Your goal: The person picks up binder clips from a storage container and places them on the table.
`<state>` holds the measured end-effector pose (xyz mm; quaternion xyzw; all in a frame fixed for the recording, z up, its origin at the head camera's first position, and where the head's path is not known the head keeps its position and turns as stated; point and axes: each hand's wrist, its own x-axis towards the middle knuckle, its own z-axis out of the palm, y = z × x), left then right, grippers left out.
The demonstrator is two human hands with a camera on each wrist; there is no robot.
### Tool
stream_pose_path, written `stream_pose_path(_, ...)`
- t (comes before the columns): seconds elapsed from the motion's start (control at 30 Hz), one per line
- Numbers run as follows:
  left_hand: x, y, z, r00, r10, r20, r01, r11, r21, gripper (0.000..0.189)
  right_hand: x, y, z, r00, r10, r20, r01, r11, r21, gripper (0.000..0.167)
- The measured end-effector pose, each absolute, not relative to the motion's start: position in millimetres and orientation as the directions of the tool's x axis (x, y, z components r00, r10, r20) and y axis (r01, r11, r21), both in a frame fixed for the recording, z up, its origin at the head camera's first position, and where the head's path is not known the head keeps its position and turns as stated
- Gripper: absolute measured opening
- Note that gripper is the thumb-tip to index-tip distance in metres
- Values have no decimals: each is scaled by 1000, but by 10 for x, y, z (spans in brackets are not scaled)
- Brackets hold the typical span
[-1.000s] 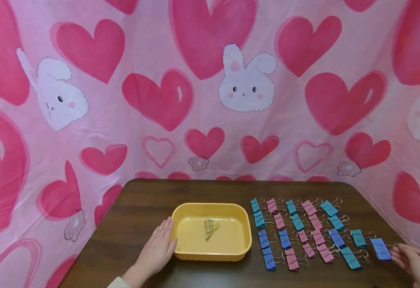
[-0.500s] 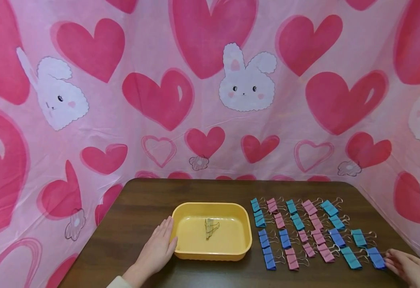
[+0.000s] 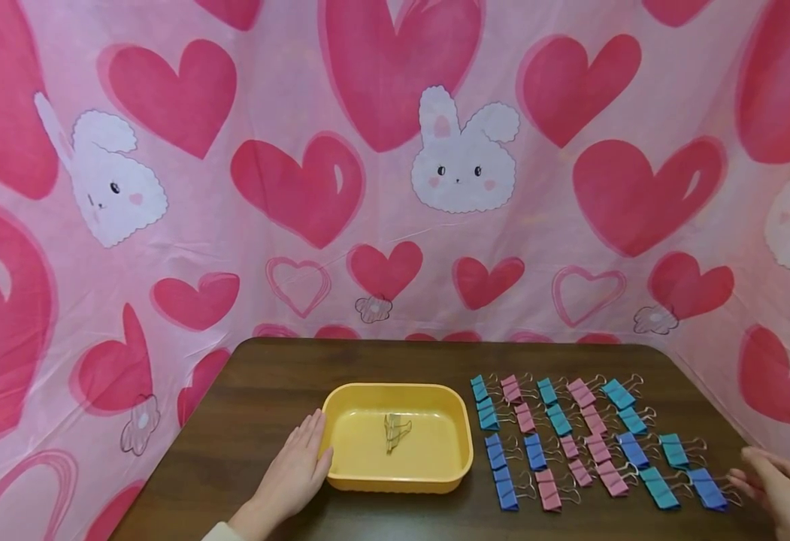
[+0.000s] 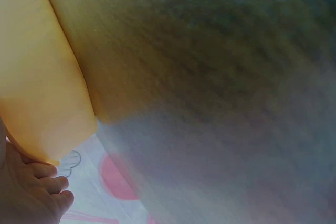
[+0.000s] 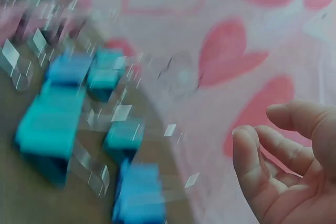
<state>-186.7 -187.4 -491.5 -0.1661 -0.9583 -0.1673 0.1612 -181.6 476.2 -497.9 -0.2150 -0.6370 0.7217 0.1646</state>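
My left hand (image 3: 293, 469) lies with straight fingers against the left side of a yellow tray (image 3: 395, 485). The left wrist view shows its fingertips (image 4: 55, 184) at the tray's wall (image 4: 47, 77). Inside the tray sits a gold-coloured binder clip (image 3: 395, 432). At the table's right side, my right hand (image 3: 783, 485) is just right of a blue binder clip (image 3: 709, 490), near its wire handles. In the right wrist view the fingers of that hand (image 5: 289, 166) are loosely bent with a gap to the thumb, holding nothing, apart from the blurred clips.
Several teal, pink and blue binder clips (image 3: 559, 419) lie in rough rows right of the tray, handles pointing right. The dark wooden table (image 3: 266, 391) has its edge close to the right hand. A pink cloth (image 3: 395, 218) with hearts and rabbits hangs behind.
The right hand brought the blue binder clip left and down to the end of the front row, let go of it and drew back to the right. The left hand and tray stayed put.
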Motion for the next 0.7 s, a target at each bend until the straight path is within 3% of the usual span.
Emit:
stream_pose_path(0.13,-1862,-1872,-4906,-896,263,359,369,890,270,54,-1818,4494,-4664,-890,456,12,-107,-183,-977,13)
stream_pose_path(0.27,-1854,-1869,-4895,-894,261,364,370,889,271,55,-1795,4074,-4282,-896,439,67,-146,-148,-978,9)
stream_pose_path(0.43,-1850,-1868,-4904,-882,265,389,381,887,260,54,-1857,3704,-4042,-926,299,232,-289,-161,-944,15)
stream_pose_path(0.7,-1846,-1874,-4909,-873,270,407,392,884,256,53,-2063,3242,-3830,-946,139,294,-303,-49,-952,16)
